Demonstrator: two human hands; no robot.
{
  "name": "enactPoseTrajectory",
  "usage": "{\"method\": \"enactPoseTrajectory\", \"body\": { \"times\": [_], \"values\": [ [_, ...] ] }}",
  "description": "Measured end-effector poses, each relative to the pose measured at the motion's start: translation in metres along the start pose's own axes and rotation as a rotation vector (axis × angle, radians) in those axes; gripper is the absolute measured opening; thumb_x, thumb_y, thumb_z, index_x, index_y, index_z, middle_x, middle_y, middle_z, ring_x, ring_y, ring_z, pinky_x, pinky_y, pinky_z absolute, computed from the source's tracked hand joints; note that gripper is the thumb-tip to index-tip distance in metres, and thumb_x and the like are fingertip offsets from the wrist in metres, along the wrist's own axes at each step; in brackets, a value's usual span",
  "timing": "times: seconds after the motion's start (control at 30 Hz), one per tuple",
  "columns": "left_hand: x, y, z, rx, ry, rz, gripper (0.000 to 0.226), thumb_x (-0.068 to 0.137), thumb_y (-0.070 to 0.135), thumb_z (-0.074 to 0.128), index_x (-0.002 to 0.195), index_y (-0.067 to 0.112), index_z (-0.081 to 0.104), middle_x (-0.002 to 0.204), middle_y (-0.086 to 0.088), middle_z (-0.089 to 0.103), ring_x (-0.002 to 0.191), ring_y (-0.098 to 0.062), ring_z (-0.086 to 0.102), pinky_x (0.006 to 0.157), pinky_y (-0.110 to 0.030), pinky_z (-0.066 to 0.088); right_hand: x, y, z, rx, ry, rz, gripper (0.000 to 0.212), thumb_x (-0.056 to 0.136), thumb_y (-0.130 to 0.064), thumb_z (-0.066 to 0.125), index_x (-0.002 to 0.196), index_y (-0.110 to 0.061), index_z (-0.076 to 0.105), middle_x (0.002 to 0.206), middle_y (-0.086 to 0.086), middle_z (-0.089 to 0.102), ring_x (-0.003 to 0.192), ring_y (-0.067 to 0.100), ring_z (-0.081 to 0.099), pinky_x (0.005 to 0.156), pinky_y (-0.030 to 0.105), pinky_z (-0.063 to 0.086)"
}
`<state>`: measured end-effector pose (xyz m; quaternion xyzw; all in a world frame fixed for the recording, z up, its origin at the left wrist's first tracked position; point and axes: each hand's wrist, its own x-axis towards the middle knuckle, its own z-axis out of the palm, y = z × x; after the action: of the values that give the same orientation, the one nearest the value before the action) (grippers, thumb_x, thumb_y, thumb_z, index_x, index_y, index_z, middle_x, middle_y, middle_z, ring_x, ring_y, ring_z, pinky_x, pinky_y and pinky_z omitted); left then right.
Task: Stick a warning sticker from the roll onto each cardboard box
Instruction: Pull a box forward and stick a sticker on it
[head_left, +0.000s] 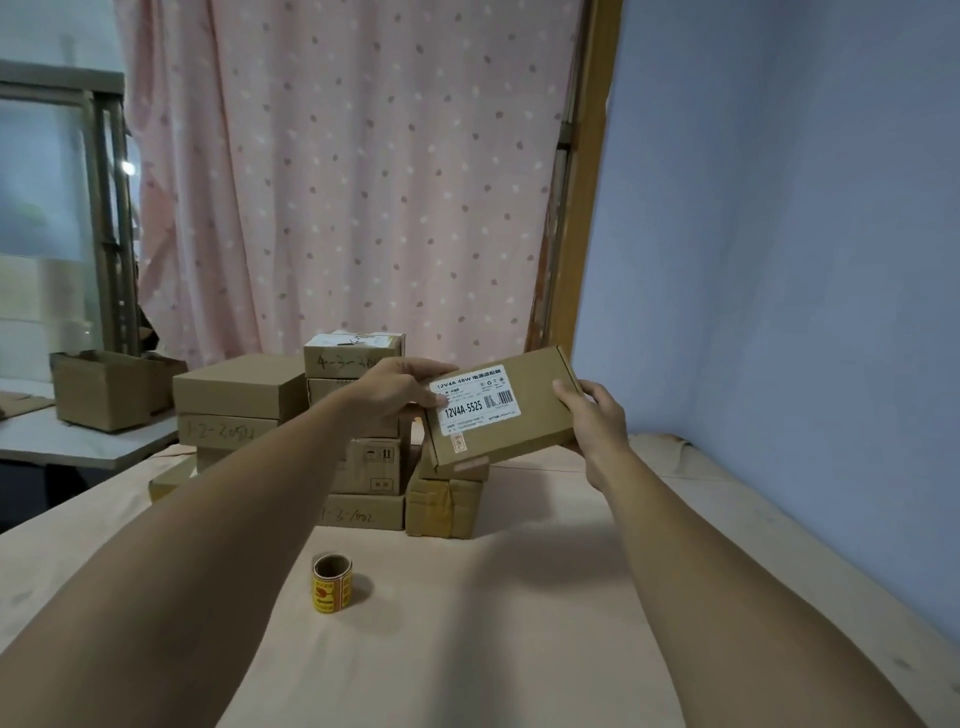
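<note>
I hold a flat cardboard box (524, 421) with a white printed label in the air above the table, tilted up toward me. My left hand (402, 387) grips its left edge, thumb on the label. My right hand (597, 415) grips its right edge. Behind and below it stands a stack of several cardboard boxes (363, 462), some with handwritten numbers. The roll of yellow and red warning stickers (332, 583) stands on end on the peach-covered table (519, 597), near me and left of centre, untouched.
A pink dotted curtain (353, 171) hangs behind the stack. A blue wall (779, 234) borders the table on the right. On a grey side table (78, 436) at the left sits an open cardboard box (104, 389).
</note>
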<state>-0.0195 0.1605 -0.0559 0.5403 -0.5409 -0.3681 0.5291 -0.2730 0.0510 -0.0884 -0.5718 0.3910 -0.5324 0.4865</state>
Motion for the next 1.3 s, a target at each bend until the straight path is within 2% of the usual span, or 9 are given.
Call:
{"method": "enactPoseTrajectory", "body": {
  "times": [0.1, 0.17, 0.3, 0.47, 0.67, 0.83, 1.1, 1.17, 1.3],
  "values": [
    [-0.004, -0.011, 0.016, -0.104, 0.194, -0.009, 0.043, 0.086, -0.002, 0.074, 0.127, 0.008, 0.062, 0.116, -0.015, 0.068, 0.100, -0.031, 0.073, 0.081, -0.038, 0.063, -0.007, 0.016, -0.008, 0.010, 0.038, 0.062, 0.042, 0.091, -0.047, 0.072, 0.123, -0.025, 0.056, 0.118, 0.006, 0.064, 0.105, 0.027, 0.066, 0.092, 0.049, 0.060],
    [-0.003, -0.024, 0.031, -0.018, 0.381, -0.055, 0.036, 0.085, 0.007, 0.079, 0.116, 0.008, 0.061, 0.108, -0.013, 0.070, 0.095, -0.029, 0.073, 0.079, -0.037, 0.063, -0.015, 0.026, -0.010, 0.018, 0.046, 0.090, 0.040, 0.091, -0.044, 0.073, 0.121, -0.024, 0.055, 0.117, 0.006, 0.062, 0.104, 0.025, 0.065, 0.092, 0.048, 0.060],
    [-0.010, -0.052, 0.052, 0.070, 0.551, -0.214, 0.032, 0.085, 0.031, 0.081, 0.100, 0.008, 0.064, 0.092, -0.008, 0.074, 0.082, -0.023, 0.074, 0.074, -0.038, 0.063, -0.030, 0.041, -0.012, 0.071, 0.067, 0.162, 0.037, 0.091, -0.038, 0.074, 0.117, -0.020, 0.055, 0.113, 0.005, 0.063, 0.101, 0.024, 0.065, 0.075, 0.040, 0.061],
    [-0.031, -0.072, 0.059, 0.085, 0.547, -0.238, 0.015, 0.093, 0.023, 0.073, 0.092, 0.007, 0.070, 0.089, -0.008, 0.075, 0.083, -0.023, 0.073, 0.080, -0.043, 0.063, -0.047, 0.059, -0.022, 0.005, 0.072, 0.262, 0.039, 0.091, -0.041, 0.074, 0.116, -0.017, 0.055, 0.115, 0.009, 0.064, 0.104, 0.028, 0.065, 0.079, 0.042, 0.062],
    [-0.057, -0.090, 0.065, 0.034, 0.336, -0.238, 0.011, 0.090, 0.001, 0.067, 0.099, 0.007, 0.070, 0.101, -0.011, 0.074, 0.091, -0.022, 0.073, 0.084, -0.035, 0.061, -0.069, 0.078, -0.033, -0.207, 0.100, 0.264, 0.030, 0.090, -0.041, 0.064, 0.102, -0.013, 0.063, 0.105, 0.010, 0.066, 0.100, 0.030, 0.064, 0.088, 0.048, 0.061],
    [-0.078, -0.121, 0.074, -0.086, 0.370, -0.208, 0.027, 0.090, -0.009, 0.063, 0.112, 0.004, 0.070, 0.096, -0.006, 0.073, 0.090, -0.019, 0.071, 0.076, -0.026, 0.058, -0.083, 0.085, -0.038, -0.459, 0.066, 0.280, 0.020, 0.088, -0.027, 0.059, 0.078, -0.010, 0.059, 0.086, 0.009, 0.065, 0.082, 0.027, 0.059, 0.064, 0.032, 0.042],
    [-0.086, -0.177, 0.075, -0.070, 0.338, -0.292, 0.041, 0.094, 0.010, 0.070, 0.134, 0.011, 0.062, 0.100, -0.007, 0.077, 0.090, -0.023, 0.076, 0.076, -0.036, 0.063, -0.084, 0.113, -0.040, -0.657, -0.040, 0.275, 0.022, 0.086, -0.019, 0.060, 0.064, -0.017, 0.056, 0.075, 0.005, 0.062, 0.071, 0.022, 0.056, 0.056, 0.030, 0.036],
    [-0.083, -0.189, 0.077, -0.048, 0.339, -0.305, 0.050, 0.093, 0.015, 0.072, 0.141, 0.014, 0.057, 0.103, -0.007, 0.076, 0.090, -0.023, 0.075, 0.071, -0.035, 0.063, -0.084, 0.123, -0.041, -0.650, -0.043, 0.287, 0.023, 0.080, -0.018, 0.062, 0.060, -0.016, 0.052, 0.067, 0.002, 0.058, 0.068, 0.023, 0.053, 0.057, 0.030, 0.035],
    [-0.080, -0.204, 0.080, 0.072, 0.332, -0.307, 0.058, 0.092, 0.022, 0.074, 0.146, 0.017, 0.053, 0.114, -0.006, 0.074, 0.093, -0.015, 0.072, 0.077, -0.027, 0.060, -0.083, 0.143, -0.041, -0.619, -0.050, 0.329, 0.020, 0.074, -0.019, 0.066, 0.056, -0.017, 0.055, 0.063, 0.003, 0.061, 0.068, 0.024, 0.056, 0.061, 0.029, 0.041]
  ]
}}
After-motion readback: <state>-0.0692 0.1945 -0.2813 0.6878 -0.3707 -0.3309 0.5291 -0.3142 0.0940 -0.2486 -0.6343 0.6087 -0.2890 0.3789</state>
